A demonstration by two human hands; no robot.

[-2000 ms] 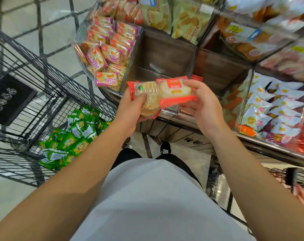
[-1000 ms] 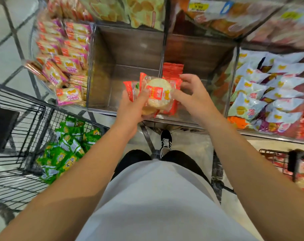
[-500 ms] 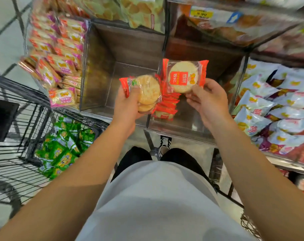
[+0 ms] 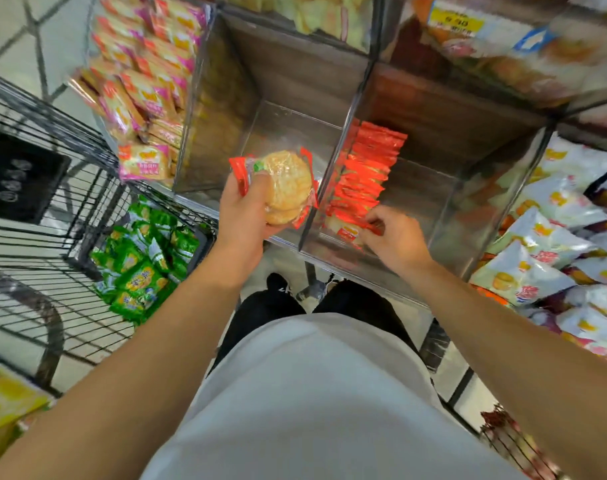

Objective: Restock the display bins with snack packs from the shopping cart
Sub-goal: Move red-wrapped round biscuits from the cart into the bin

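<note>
Holding a small stack of red-edged cracker packs [image 4: 284, 187], the left hand [image 4: 244, 216] curls its fingers and thumb around them, and we see the stack raised over the front edge of a clear bin [image 4: 278, 129] whose floor shows no packs. Just to the right of that hand, across a transparent divider, the right hand [image 4: 397, 239] reaches into the neighbouring display bin [image 4: 430, 188] and pinches one red snack pack [image 4: 349, 232] at the near end of a row of red packs [image 4: 364, 168] standing on edge. Down and to the left of the left hand we find the shopping cart [image 4: 35, 216], with green snack packs [image 4: 142, 258] heaped in its corner. Beyond the left hand, pink-and-orange packs [image 4: 139, 81] fill another bin; to the right of the right hand lie white snack bags [image 4: 551, 237].
</note>
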